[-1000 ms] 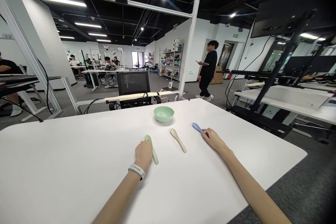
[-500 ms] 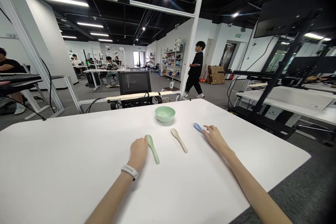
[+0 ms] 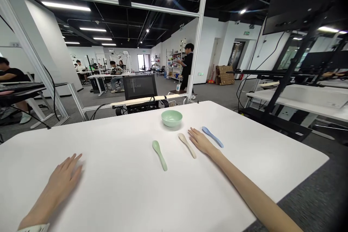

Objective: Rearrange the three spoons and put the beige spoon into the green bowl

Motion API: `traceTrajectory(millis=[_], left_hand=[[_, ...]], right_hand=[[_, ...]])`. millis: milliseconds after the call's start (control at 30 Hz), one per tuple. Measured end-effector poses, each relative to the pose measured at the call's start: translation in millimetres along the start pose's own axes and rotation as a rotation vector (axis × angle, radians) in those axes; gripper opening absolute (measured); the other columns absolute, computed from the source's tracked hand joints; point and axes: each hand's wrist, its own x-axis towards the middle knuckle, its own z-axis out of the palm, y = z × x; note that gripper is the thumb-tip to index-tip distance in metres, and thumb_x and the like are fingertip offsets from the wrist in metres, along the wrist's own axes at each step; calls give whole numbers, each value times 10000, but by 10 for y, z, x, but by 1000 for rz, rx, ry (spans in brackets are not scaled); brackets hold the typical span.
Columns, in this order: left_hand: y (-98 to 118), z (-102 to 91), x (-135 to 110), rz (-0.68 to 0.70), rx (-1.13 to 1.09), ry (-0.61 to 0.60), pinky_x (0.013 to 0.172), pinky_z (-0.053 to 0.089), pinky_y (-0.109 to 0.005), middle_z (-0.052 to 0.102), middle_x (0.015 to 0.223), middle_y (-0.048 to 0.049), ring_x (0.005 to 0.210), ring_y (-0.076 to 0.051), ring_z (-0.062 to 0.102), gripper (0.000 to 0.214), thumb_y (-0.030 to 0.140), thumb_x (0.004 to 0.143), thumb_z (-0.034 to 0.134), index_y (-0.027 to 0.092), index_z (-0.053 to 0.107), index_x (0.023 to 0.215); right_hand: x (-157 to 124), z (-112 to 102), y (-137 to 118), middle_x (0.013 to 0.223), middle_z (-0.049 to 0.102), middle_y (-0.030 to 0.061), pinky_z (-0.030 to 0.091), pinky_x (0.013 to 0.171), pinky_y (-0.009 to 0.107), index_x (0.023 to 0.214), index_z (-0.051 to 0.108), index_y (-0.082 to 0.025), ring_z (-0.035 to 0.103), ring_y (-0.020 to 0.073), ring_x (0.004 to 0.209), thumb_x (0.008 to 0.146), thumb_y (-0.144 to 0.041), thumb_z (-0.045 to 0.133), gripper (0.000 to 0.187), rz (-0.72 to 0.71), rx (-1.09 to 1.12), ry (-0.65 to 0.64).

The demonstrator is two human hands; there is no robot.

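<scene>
Over the left part of the white table (image 3: 116, 188), my left hand (image 3: 63, 177) is open with its fingers stretched out and nothing in them. My right hand (image 3: 200, 140) is also open and holds nothing; it is between a beige spoon (image 3: 187, 145) on its left and a blue spoon (image 3: 212, 137) on its right. A green spoon (image 3: 160, 155) lies to the left of the beige one. Behind the spoons stands a light green bowl (image 3: 172, 118), upright, its inside showing no contents.
A metal frame (image 3: 200, 43) rises past the table's far edge, with a black mesh chair (image 3: 140, 87) behind it. To the right are a black stand (image 3: 285, 69) and another white table (image 3: 307, 98). A person (image 3: 187, 65) is walking in the background.
My left hand has left the green spoon's side and moved far left, its fingers now spread. My right hand has shifted left from the blue spoon toward the beige one. The spoons stay put.
</scene>
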Motion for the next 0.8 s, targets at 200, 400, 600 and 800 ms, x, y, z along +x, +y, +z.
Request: traceTrajectory(millis=[200,400,600,800], left_hand=[[-222,177,-144,-94,-21,-179,1253,257,-518,557,1521,234,1575,-286,344,667,702,859,107,562,484,1392],[-94,228,-177,-92,-35,-206,1243,293,-491,523,1537,215,1568,-270,355,651,664,885,153,549,489,1431],[-237,371,-166,-68,-40,-160,1238,332,-546,520,1595,82,1557,-302,389,716,610,921,158,398,488,1521],[-282,419,-141,-59,-64,-184,1257,305,-575,437,1664,-169,1569,-373,351,854,585,946,146,92,483,1557]], right_hand=[[-53,45,24,1597,525,136,321,1278,521,1494,588,-167,416,307,1532,1062,-442,362,560,7,10,-24],[-64,26,15,1584,539,135,329,1278,499,1488,601,-164,431,301,1523,1067,-443,352,563,9,42,-28],[-57,53,28,1577,536,168,340,1268,506,1471,615,-124,451,317,1509,1059,-431,375,567,8,48,-4],[-58,50,14,1570,535,195,340,1265,506,1457,625,-98,452,329,1506,1052,-424,389,571,12,64,1]])
